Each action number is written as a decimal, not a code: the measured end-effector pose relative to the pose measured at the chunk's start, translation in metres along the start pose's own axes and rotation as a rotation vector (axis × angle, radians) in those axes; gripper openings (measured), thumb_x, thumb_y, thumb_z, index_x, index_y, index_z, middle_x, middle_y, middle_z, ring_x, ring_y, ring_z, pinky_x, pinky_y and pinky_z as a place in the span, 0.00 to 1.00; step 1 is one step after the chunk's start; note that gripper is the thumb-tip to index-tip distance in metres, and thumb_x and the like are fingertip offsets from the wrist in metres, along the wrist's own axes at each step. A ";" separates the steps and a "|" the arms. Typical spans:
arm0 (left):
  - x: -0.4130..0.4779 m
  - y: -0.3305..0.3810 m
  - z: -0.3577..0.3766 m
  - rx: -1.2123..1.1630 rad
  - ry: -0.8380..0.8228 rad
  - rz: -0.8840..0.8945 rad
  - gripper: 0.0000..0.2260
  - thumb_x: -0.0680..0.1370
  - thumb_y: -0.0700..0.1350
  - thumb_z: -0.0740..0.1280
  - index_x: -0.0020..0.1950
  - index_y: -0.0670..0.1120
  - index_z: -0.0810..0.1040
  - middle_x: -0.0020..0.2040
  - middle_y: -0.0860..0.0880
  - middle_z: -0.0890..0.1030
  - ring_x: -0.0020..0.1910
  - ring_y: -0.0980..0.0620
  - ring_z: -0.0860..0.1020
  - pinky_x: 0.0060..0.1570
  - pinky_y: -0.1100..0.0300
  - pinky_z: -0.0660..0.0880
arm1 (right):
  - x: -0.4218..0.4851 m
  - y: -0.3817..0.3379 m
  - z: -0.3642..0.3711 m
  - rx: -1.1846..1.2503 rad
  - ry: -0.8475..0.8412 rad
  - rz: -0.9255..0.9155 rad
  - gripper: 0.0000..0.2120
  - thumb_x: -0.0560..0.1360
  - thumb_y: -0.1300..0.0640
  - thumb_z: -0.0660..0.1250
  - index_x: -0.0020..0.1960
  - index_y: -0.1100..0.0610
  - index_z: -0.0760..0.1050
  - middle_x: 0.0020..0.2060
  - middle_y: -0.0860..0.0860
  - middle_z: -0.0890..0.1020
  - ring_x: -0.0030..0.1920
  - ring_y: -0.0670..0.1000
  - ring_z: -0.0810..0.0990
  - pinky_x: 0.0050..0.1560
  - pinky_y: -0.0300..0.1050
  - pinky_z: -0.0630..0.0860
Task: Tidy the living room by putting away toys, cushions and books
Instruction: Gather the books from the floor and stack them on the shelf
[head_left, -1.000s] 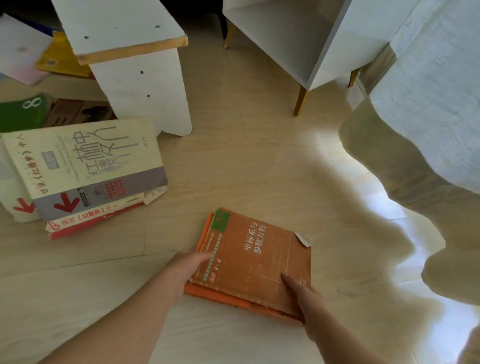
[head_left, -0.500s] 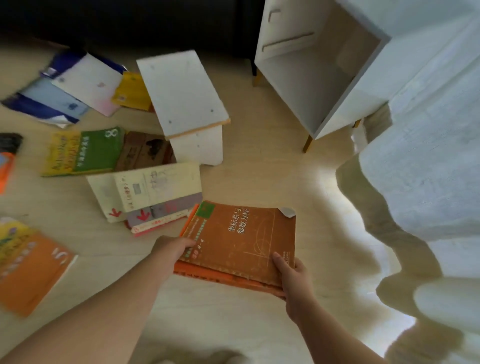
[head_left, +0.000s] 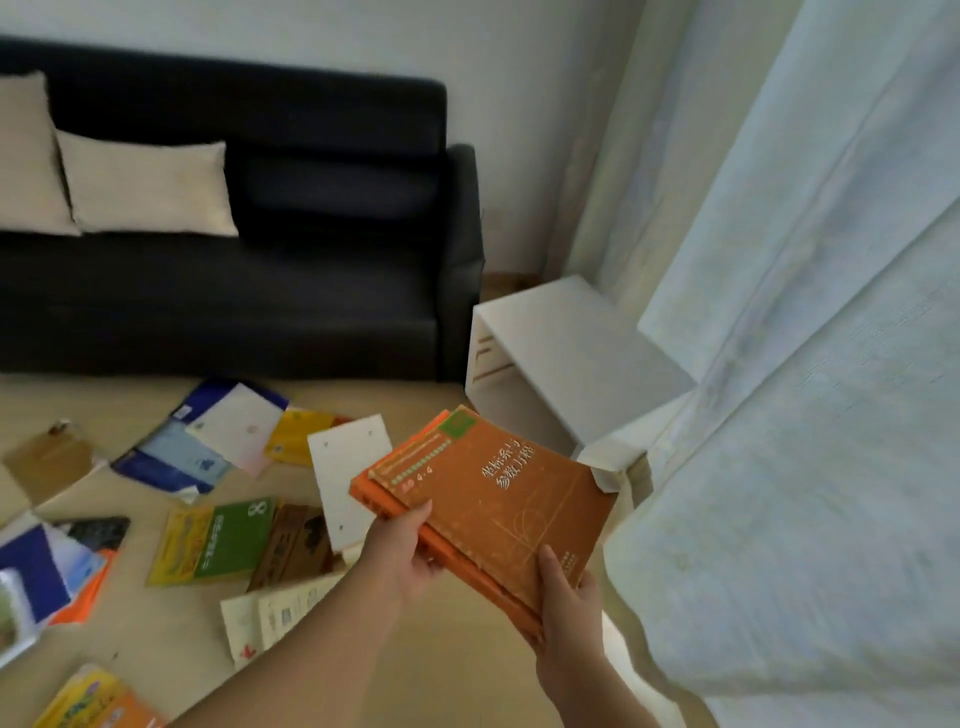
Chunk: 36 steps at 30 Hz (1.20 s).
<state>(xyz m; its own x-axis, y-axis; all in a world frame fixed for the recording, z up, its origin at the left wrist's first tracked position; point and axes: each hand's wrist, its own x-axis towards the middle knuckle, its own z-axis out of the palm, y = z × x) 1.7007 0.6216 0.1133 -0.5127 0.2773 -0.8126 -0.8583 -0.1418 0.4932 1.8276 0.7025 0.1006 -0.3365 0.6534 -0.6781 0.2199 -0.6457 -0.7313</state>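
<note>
Both hands are closed on one load. The left hand (head_left: 400, 551) grips the spine-side edge of the orange books (head_left: 498, 493), its thumb reaching up onto that edge and its fingers hidden beneath. The right hand (head_left: 566, 608) pinches the near corner, with the thumb flat on the top cover and the fingers underneath. The books are a thin stack of two or three, held in the air at a slight tilt, clear of the floor (head_left: 156, 629). The stack's long axis runs from the left hand, forward and to the left, back to the right hand, nearer the body and to the right. That puts one long side facing away from the person. Ahead of that far side and a little to the right stands the white cabinet (head_left: 566, 348), between the arm of the black sofa (head_left: 311, 291) and the pale curtain (head_left: 805, 415). Its top is bare, and its open front looks turned towards the left of the view. It is probably where the books are going. If so, the move is a reach forward and slightly right, and the stack may need turning to go into the opening. The left hand sits further forward and the right hand more to the cabinet's side, so neither is clearly nearer. Below and to the left, scattered books (head_left: 223, 540) lie on the floor around a small white stool (head_left: 348, 467), well apart from the hands. Two cushions (head_left: 145, 187) lean on the sofa.
</note>
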 end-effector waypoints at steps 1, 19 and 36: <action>-0.001 0.012 0.011 0.024 -0.013 0.026 0.10 0.79 0.37 0.62 0.60 0.44 0.71 0.48 0.42 0.78 0.49 0.43 0.76 0.47 0.47 0.71 | 0.001 -0.017 0.007 0.017 -0.011 0.010 0.04 0.77 0.55 0.64 0.47 0.53 0.69 0.46 0.56 0.80 0.45 0.57 0.80 0.39 0.49 0.77; 0.123 0.210 0.176 0.550 -0.065 0.118 0.02 0.79 0.43 0.63 0.48 0.44 0.73 0.45 0.43 0.80 0.43 0.46 0.80 0.40 0.51 0.80 | 0.162 -0.222 0.118 0.223 -0.176 0.160 0.08 0.77 0.67 0.59 0.56 0.65 0.69 0.42 0.62 0.77 0.39 0.58 0.77 0.24 0.45 0.79; 0.310 0.245 0.367 0.608 0.115 -0.059 0.07 0.80 0.44 0.60 0.57 0.46 0.72 0.51 0.45 0.80 0.45 0.50 0.80 0.50 0.54 0.75 | 0.460 -0.339 0.148 0.101 -0.040 0.319 0.17 0.78 0.64 0.61 0.66 0.58 0.63 0.63 0.60 0.70 0.60 0.67 0.72 0.44 0.58 0.78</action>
<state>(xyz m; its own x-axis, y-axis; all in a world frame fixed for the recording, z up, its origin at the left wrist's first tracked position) 1.3395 1.0213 0.0963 -0.4926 0.1588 -0.8557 -0.7370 0.4468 0.5072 1.4630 1.1635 0.0478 -0.3012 0.3975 -0.8668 0.2282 -0.8525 -0.4702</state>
